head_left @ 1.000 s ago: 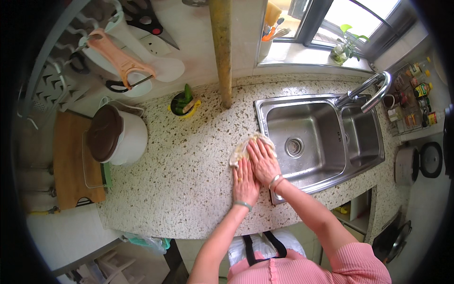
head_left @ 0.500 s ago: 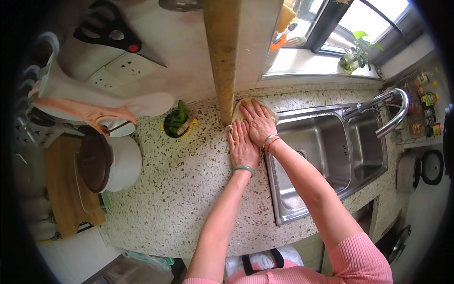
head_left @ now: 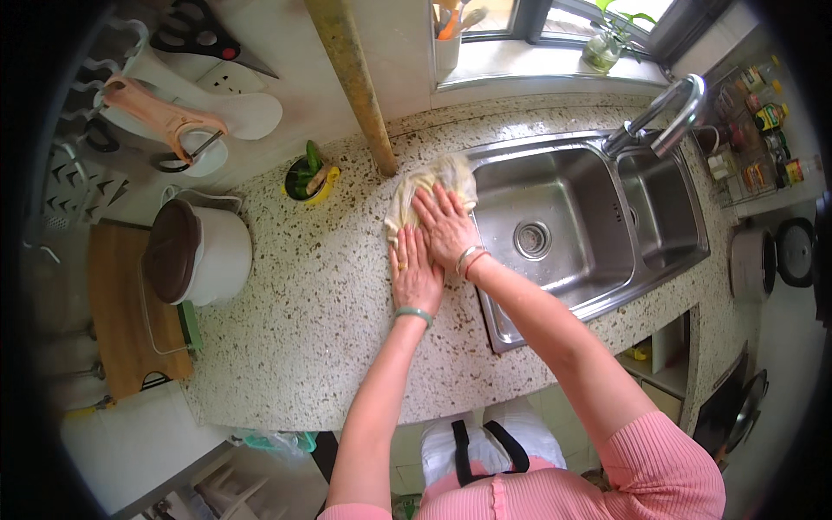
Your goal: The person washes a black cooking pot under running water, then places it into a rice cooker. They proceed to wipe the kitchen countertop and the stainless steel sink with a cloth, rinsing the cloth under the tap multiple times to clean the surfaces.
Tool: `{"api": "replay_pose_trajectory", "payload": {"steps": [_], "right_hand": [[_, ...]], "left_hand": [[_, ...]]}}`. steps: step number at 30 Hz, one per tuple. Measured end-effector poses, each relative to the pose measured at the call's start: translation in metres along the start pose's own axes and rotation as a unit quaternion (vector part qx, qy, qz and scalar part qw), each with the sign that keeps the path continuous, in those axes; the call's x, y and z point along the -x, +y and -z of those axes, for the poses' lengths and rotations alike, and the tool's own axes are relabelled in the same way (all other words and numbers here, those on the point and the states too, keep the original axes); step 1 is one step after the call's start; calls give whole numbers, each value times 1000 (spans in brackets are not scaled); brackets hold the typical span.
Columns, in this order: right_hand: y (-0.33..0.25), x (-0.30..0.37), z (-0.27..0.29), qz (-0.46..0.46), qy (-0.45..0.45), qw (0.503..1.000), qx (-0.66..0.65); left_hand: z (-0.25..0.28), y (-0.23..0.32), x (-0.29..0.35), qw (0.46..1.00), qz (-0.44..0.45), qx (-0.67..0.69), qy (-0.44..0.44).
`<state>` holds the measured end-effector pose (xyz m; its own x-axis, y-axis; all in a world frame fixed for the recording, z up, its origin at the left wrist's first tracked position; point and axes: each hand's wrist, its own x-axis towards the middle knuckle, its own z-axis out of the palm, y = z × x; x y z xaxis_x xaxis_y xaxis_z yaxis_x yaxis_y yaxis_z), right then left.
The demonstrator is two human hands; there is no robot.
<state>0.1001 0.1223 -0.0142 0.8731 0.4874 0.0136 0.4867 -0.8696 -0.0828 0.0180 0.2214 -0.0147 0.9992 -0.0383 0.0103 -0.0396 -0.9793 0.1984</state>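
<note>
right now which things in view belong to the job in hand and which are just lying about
In use: pale cloth; left hand and right hand, with fingers on the cloth; speckled countertop beneath.

Just about: white pot with brown lid; wooden board; small yellow bowl with green vegetables; hanging scissors.

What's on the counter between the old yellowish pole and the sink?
A crumpled cream cloth lies between the pole and the sink, partly under the right hand; the head view shows it.

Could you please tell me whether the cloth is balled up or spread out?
Spread, though wrinkled: the cloth extends beyond the right hand across the countertop.
</note>
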Motion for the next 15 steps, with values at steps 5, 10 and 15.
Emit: {"api": "replay_pose_trajectory", "payload": {"steps": [5, 10, 15], "right_hand": [[-41, 86, 16, 33, -94, 994, -34], [-74, 159, 11, 100, -79, 987, -98], [-87, 212, 17, 162, -37, 977, -133]], "left_hand": [[13, 15, 105, 998, 20, 21, -49], [19, 36, 198, 996, 78, 19, -37], [11, 61, 259, 991, 134, 16, -16]]}}
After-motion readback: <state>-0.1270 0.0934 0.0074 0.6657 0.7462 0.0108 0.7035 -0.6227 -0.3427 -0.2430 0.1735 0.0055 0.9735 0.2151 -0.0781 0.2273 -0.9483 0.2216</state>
